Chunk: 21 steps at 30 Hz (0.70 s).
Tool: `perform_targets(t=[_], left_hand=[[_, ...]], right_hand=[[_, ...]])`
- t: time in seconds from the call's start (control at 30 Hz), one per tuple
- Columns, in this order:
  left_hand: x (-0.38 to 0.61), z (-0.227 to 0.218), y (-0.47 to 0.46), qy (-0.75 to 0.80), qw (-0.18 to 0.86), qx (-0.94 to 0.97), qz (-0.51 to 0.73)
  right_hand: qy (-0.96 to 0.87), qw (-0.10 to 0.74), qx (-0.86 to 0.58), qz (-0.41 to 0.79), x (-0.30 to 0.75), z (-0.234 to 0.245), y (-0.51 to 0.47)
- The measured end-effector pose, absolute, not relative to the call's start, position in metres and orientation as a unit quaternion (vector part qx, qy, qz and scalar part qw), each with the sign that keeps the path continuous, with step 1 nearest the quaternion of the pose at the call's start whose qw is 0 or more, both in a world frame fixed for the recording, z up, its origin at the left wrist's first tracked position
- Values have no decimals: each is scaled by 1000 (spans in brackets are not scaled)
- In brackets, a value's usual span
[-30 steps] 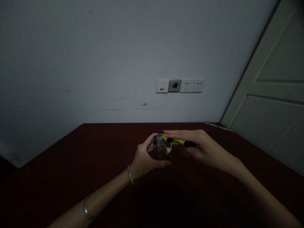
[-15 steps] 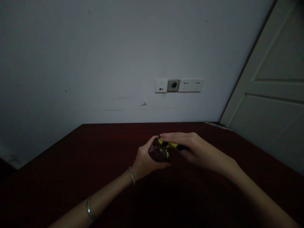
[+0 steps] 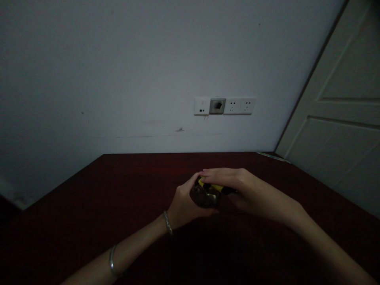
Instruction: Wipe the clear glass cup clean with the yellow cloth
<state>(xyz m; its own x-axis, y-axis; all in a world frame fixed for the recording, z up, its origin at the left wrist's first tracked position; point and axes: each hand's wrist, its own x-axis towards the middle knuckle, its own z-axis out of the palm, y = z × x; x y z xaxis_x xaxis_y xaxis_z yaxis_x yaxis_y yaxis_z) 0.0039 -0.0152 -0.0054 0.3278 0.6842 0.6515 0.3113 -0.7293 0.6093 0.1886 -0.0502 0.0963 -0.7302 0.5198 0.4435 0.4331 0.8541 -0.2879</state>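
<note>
My left hand (image 3: 185, 202) curves around a dark, shiny, roundish object (image 3: 203, 196), with the thumb below it and the fingers at its far side. A pale patch shows on the side of this object that faces right, and poor light hides its exact kind. In my right hand (image 3: 237, 182) is a yellow-and-black tool (image 3: 218, 187), gripped under the fingers. The tool lies against the top right of the dark object; its working end is hidden. The right fingertips meet the left fingertips above the object.
Both hands are over a dark red tabletop (image 3: 133, 186). Behind it rises a pale wall (image 3: 133, 79) with a row of sockets (image 3: 237, 106). A white panelled door (image 3: 347, 107) stands at right. A thin printed strip (image 3: 273, 157) lies near the table's back right corner.
Both hands, with the dark object and the tool, have shifted slightly right and toward me. The dark object appears turned a little in the left hand. Each grip is kept.
</note>
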Motion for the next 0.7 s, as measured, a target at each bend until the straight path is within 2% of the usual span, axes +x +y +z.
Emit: perform_targets(t=[0.2, 0.47, 0.7], left_hand=[[2, -3, -14, 345, 212, 771, 492], [4, -2, -17, 311, 194, 788, 494], [3, -2, -12, 328, 197, 792, 476]], right_hand=[[-934, 231, -249, 111, 182, 103, -61], [-910, 298, -260, 125, 195, 94, -43], [-926, 235, -250, 156, 186, 107, -60]])
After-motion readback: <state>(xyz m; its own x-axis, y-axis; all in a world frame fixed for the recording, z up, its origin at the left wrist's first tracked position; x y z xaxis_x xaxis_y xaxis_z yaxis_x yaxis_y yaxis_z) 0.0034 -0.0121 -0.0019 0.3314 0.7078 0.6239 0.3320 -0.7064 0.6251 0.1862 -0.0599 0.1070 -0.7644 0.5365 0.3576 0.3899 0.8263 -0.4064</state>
